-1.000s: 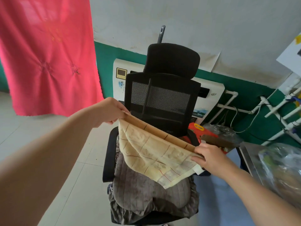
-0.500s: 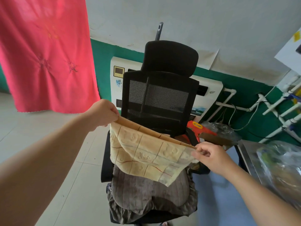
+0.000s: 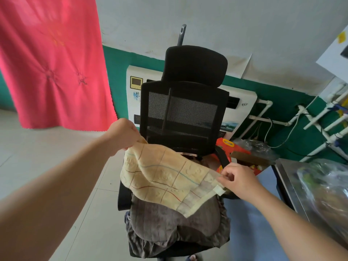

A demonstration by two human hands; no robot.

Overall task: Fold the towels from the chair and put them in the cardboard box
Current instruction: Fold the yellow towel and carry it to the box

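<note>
A cream towel (image 3: 165,178) is held over the chair (image 3: 183,117) seat by 2 corners: far-left gripped by the left hand (image 3: 123,135), near-right pinched by the right hand (image 3: 238,178). It looks light and limp (corners suit folding).

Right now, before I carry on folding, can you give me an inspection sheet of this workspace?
Surface: black mesh office chair, its seat under a grey quilted cover.
Job's things: one yellow checked towel, held spread above the seat, not yet folded. A cardboard box sits behind the chair on the right, only partly visible.
Clutter: clear plastic bags on a metal table; red packaging by the box.
Grippers: left hand grips the towel's far corner; right hand pinches its near edge.
Cables: white cord hangs along the green wall beside white pipes.
Surroundings: pink cloth hanging left; white wall heater; tiled floor.
</note>
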